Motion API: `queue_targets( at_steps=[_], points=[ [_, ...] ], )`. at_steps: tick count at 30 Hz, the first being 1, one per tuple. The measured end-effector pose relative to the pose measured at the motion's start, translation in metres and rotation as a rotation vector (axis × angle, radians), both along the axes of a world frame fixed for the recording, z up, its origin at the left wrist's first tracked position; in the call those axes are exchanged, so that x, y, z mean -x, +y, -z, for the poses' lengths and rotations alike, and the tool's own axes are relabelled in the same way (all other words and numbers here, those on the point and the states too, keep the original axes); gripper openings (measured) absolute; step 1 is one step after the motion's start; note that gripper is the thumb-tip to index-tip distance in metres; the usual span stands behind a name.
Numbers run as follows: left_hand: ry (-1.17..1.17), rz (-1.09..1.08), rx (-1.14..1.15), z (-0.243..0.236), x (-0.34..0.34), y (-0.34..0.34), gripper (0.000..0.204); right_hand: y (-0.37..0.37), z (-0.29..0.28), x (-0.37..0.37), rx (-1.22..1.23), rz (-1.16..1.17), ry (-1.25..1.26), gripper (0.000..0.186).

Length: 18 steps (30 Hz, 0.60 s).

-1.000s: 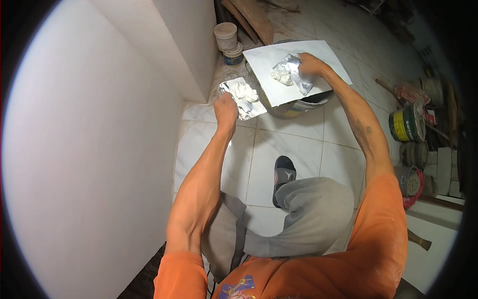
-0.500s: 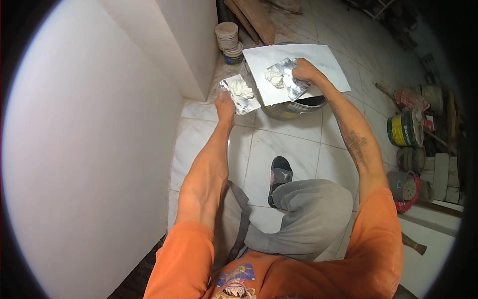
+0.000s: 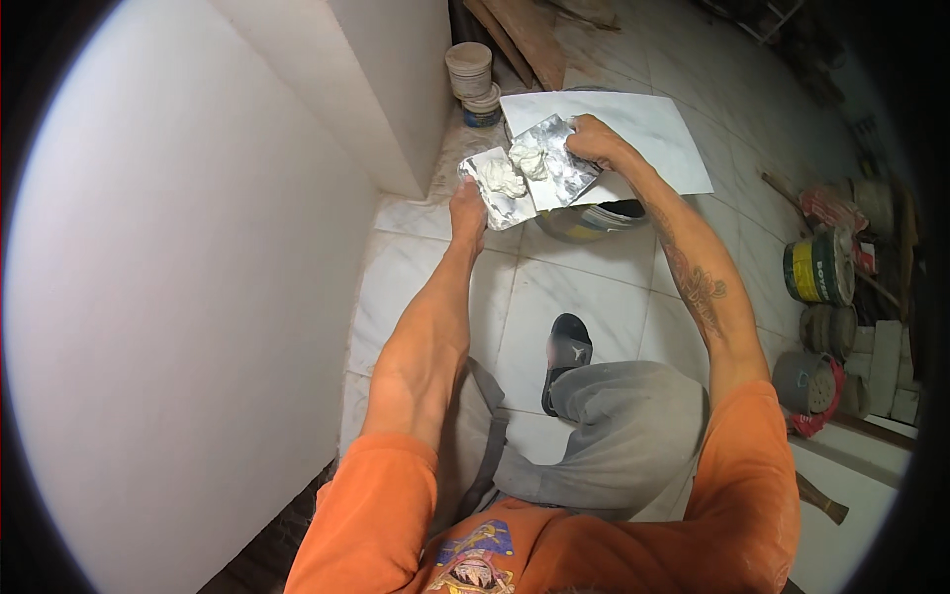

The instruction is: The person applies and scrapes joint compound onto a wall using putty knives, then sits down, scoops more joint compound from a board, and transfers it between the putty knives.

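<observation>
My left hand [image 3: 468, 205] grips a flat metal putty blade [image 3: 492, 189] that carries a lump of white putty [image 3: 503, 178]. A second, wider metal blade [image 3: 556, 160] is held in my right hand [image 3: 594, 141]; its edge overlaps the first blade and it bears another lump of white putty [image 3: 527, 160]. Both blades hang over a paint bucket [image 3: 589, 218] that stands on the tiled floor and is partly covered by a white board [image 3: 643, 129].
A white wall [image 3: 198, 297] fills the left, with a corner just left of my hands. A stack of small tubs [image 3: 471, 74] stands behind. Paint cans [image 3: 817, 267] and clutter line the right. My sandalled foot [image 3: 567, 351] rests on the tiles.
My right hand has brought its blade leftward off the white board until it overlaps the blade in my left hand. The view has shifted slightly.
</observation>
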State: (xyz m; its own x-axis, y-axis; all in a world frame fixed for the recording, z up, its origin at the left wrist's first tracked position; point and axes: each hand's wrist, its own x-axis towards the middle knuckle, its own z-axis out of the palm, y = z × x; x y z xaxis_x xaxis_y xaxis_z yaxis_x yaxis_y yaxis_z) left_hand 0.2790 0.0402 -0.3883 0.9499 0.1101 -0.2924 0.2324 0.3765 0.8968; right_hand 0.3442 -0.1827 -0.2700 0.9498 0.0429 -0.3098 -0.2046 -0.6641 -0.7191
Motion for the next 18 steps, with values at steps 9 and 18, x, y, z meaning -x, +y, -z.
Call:
queue_targets(
  at_steps=[9,18],
  points=[
    [-0.028,-0.044,0.097,-0.007,0.005,0.008,0.042,0.052,-0.034,0.009,0.073,-0.18,-0.071,0.033],
    [-0.177,-0.05,0.244,-0.032,0.015,0.012,0.04,0.063,-0.073,0.049,0.261,-0.413,-0.535,0.034]
  ],
)
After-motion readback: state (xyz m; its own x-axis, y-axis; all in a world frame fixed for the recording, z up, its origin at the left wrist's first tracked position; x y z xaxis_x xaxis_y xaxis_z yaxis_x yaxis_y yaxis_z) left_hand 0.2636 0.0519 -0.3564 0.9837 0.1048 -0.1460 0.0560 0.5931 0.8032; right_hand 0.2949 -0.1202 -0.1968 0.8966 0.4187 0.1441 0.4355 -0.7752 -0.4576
